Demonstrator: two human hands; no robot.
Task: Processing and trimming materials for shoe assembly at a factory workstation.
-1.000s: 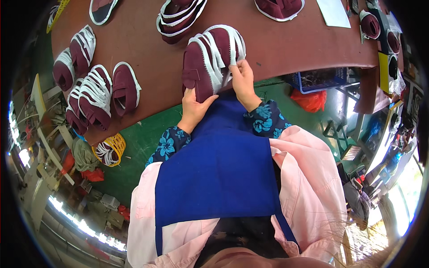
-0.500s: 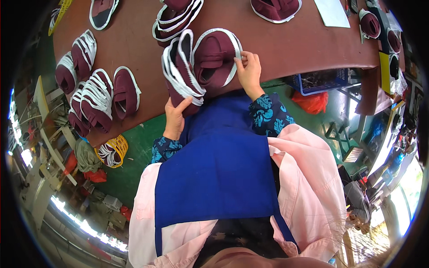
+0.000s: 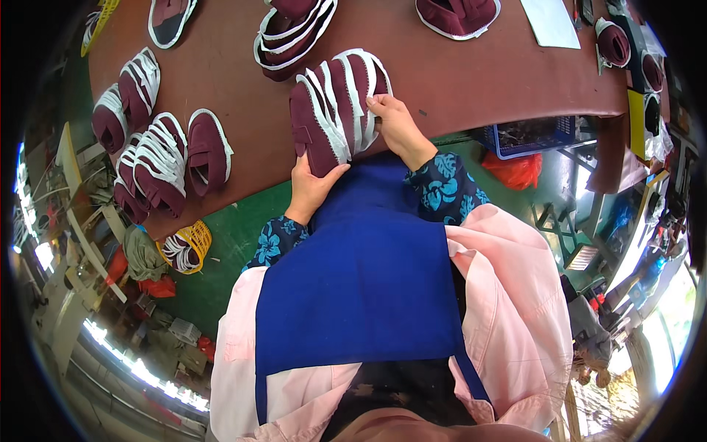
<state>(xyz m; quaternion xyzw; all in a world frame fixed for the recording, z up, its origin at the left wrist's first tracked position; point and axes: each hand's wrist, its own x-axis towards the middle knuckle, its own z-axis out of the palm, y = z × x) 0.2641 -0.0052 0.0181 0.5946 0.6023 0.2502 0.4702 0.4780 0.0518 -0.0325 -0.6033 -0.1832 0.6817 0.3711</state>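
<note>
A nested stack of maroon shoe uppers (image 3: 306,116) with white edges stands on its side at the near edge of the table. My left hand (image 3: 311,190) is closed on its lower left end, thumb toward me. At the stack's right side my right hand (image 3: 401,131) pinches the white rim of the outermost upper. My right fingertips are partly hidden by that rim. Just beyond lies another nested pile of maroon uppers (image 3: 298,55), touched by neither hand.
The brown table (image 3: 530,81) curves around me. More stacked uppers (image 3: 160,166) and a single upper (image 3: 208,151) sit left; another upper (image 3: 458,16) lies far right near a white sheet (image 3: 550,22). Below the edge are a blue crate (image 3: 526,140) and a yellow basket (image 3: 195,243).
The upper that lay open at the right is now turned on its side against the stack. My left hand has shifted right with the stack; my right hand has moved slightly left.
</note>
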